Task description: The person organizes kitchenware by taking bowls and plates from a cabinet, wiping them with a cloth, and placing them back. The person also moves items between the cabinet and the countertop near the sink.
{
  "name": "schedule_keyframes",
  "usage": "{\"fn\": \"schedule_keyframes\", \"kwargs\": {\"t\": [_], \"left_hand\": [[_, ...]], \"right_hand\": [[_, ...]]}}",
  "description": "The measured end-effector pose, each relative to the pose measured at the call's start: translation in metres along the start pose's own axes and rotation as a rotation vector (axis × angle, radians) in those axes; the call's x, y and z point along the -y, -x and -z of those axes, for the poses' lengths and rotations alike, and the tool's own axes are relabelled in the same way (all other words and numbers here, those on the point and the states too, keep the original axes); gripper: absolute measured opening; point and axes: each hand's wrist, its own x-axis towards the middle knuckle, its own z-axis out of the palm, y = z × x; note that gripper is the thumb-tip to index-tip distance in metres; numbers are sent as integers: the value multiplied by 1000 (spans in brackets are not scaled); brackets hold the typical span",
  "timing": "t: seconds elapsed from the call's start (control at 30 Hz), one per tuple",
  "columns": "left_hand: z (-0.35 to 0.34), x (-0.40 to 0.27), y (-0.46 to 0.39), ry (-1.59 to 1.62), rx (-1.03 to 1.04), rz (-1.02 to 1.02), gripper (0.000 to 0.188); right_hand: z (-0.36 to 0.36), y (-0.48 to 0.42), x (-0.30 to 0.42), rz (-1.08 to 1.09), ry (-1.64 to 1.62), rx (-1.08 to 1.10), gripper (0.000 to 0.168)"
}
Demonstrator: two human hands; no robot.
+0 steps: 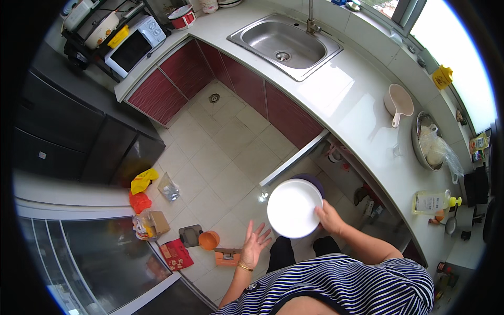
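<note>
My right hand point(331, 218) grips the right rim of a round white bowl point(295, 208), thumb on the rim and fingers mostly hidden beneath. Its plain inside faces up at me. Part of a dark purple round thing point(311, 182) shows behind the bowl's far edge; I cannot tell what it is. To the bowl's left, my left hand point(254, 245) is empty with fingers spread, a gold-coloured bangle at the wrist. Just beyond the bowl, a cabinet door point(295, 157) stands swung out from under the counter, with stored items partly visible inside the cabinet.
A white counter point(354, 106) curves along the right, bearing a steel sink point(283, 39), a pink dipper point(398, 102), a metal basin point(418, 141) with plastic bags and a soap pump bottle point(431, 202). On the floor at left are an orange bucket point(208, 240), bags and a cardboard box point(159, 223).
</note>
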Motion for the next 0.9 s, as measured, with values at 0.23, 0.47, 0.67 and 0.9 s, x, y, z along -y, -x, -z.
{"fn": "schedule_keyframes", "kwargs": {"t": [0.23,0.47,0.67,0.9], "left_hand": [[117,-26,57,-209,-648,79,40],[192,-15,98,-136,-844,203,37],[226,-55,80,56,-856,115,38],[206,-212,2,-374,-718,56,29]], "right_hand": [[38,-74,72,144,-533,-562,21],[97,-141,92,-22,-780,-1005,21],[129,-187,69,-57,-880,-1213,22],[115,-200,67,-167,-944,-1324,27]]}}
